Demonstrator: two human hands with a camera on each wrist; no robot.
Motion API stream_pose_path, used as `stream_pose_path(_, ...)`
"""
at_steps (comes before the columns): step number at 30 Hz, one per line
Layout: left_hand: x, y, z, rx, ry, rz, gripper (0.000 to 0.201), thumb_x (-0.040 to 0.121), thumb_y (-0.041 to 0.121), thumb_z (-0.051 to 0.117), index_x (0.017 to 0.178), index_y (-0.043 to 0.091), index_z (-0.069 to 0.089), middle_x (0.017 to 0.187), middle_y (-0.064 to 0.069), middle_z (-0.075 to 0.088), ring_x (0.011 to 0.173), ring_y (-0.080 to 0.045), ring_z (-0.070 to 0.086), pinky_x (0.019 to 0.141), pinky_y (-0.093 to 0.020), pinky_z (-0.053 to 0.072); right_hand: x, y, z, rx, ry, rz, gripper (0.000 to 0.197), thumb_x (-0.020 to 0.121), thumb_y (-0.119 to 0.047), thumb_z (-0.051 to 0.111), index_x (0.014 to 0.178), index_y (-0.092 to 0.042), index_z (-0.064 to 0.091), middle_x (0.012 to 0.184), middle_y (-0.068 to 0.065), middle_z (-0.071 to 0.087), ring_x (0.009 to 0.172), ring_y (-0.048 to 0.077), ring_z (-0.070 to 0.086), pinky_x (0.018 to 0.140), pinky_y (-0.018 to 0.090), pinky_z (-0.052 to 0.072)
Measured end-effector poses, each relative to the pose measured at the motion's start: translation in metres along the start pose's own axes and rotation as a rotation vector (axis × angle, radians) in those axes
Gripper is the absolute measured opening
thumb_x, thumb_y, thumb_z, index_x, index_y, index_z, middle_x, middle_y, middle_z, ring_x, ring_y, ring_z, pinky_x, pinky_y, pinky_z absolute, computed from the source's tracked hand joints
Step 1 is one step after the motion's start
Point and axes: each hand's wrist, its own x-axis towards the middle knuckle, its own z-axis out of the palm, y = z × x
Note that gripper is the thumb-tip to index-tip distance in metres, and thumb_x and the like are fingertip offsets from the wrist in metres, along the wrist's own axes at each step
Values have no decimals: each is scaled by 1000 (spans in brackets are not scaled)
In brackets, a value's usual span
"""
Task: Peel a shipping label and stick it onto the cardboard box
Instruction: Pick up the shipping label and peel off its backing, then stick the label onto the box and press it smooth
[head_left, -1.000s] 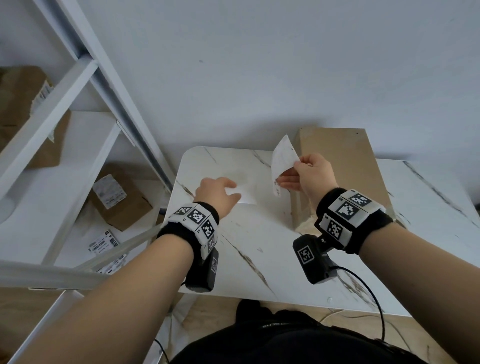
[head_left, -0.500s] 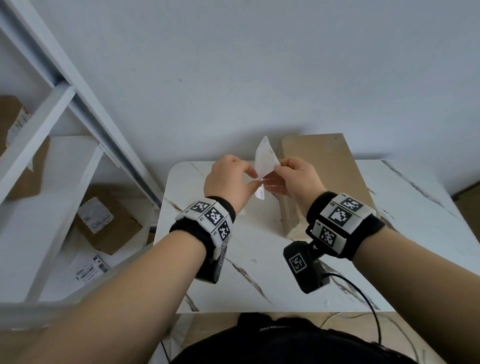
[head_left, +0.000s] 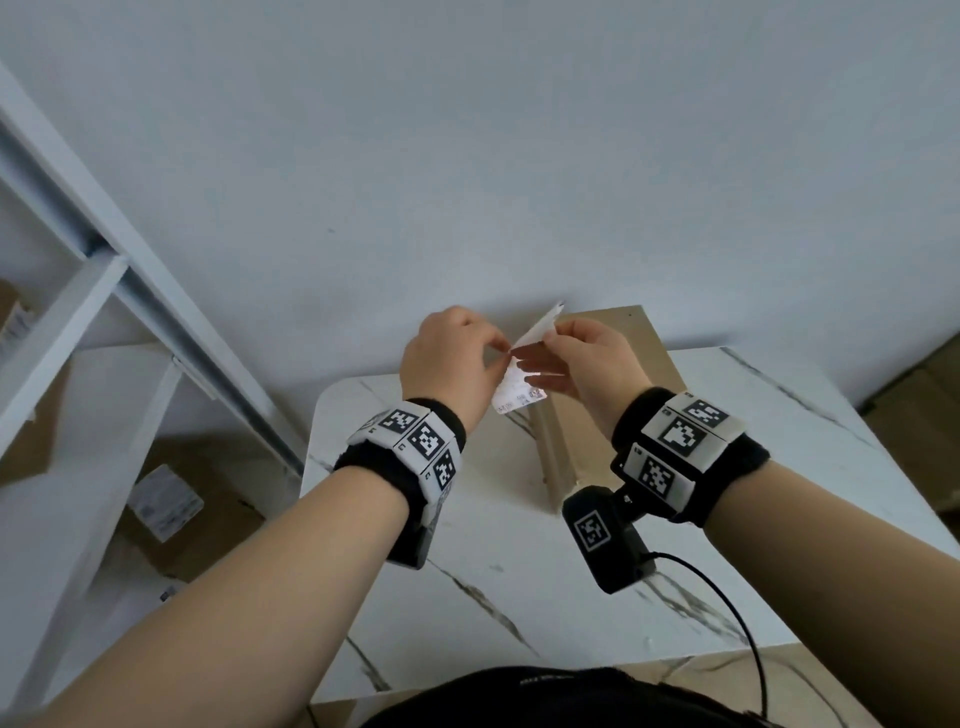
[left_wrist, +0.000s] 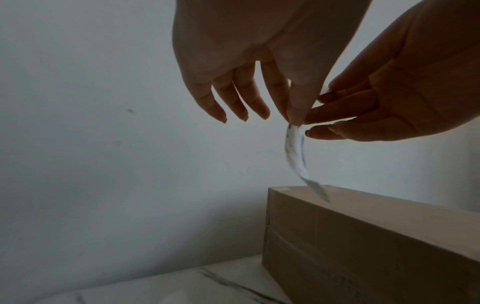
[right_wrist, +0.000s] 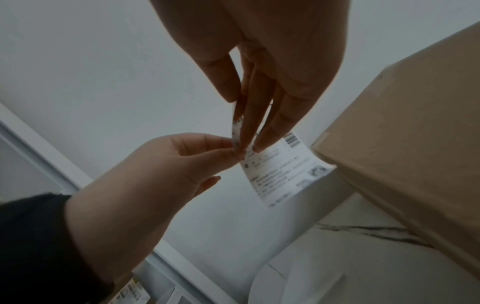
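Note:
A white printed shipping label (head_left: 519, 379) hangs in the air between both hands, above the table and just left of the cardboard box (head_left: 597, 431). My left hand (head_left: 457, 358) pinches the label's edge with thumb and fingertips. My right hand (head_left: 571, 358) pinches it from the other side. In the right wrist view the label (right_wrist: 283, 168) shows its printed face beside the box (right_wrist: 405, 131), with my left hand (right_wrist: 182, 160) pinching its edge. In the left wrist view the label (left_wrist: 296, 152) curls down toward the box top (left_wrist: 376, 207).
The marble table (head_left: 519, 587) carries the box at its far side, against the wall. White shelving (head_left: 78, 322) stands on the left, with a labelled cardboard box (head_left: 176, 514) on a lower shelf. A black cable (head_left: 727, 613) trails from the right wrist camera.
My left hand rose from the table and took hold of the label's edge. Both hands lifted the label higher. The view tilted upward.

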Motion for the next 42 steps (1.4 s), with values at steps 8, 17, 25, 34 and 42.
stream_pose_path(8,20,21,8,-324,-92,-202,22,86,27,62,102,15,73,116,-4,67,110,-20,59,89,-26,42,15,-8,-32,-140,155,-81,15,93,-20,52,86,-10,60,85,3,66,80,18,63,77,30,56)
stream_pose_path(17,42,53,22,-636,-189,-361,27,89,18,60,111,5,68,116,-9,69,91,-10,55,83,-24,42,37,-15,-82,-426,142,-108,15,85,-3,60,97,-8,67,79,-3,62,67,6,57,49,9,44)
stream_pose_path(25,45,70,56,-474,-298,-342,35,88,16,61,123,12,60,122,-6,67,111,-17,61,88,-21,40,50,-4,-121,-490,129,-62,27,78,6,64,101,-5,71,75,-6,63,77,16,62,81,29,55)
stream_pose_path(34,22,67,82,-51,-307,-160,57,81,31,67,134,22,47,140,-1,48,130,-20,44,110,-38,37,53,26,-141,-551,43,-6,35,77,3,67,110,-6,68,97,9,70,84,18,66,80,25,53)
stream_pose_path(42,15,66,90,167,-441,-26,63,83,43,62,140,26,43,154,6,33,142,-22,24,117,-39,24,54,35,-144,-563,10,-3,39,76,9,64,113,-5,67,107,18,70,101,31,66,91,36,54)
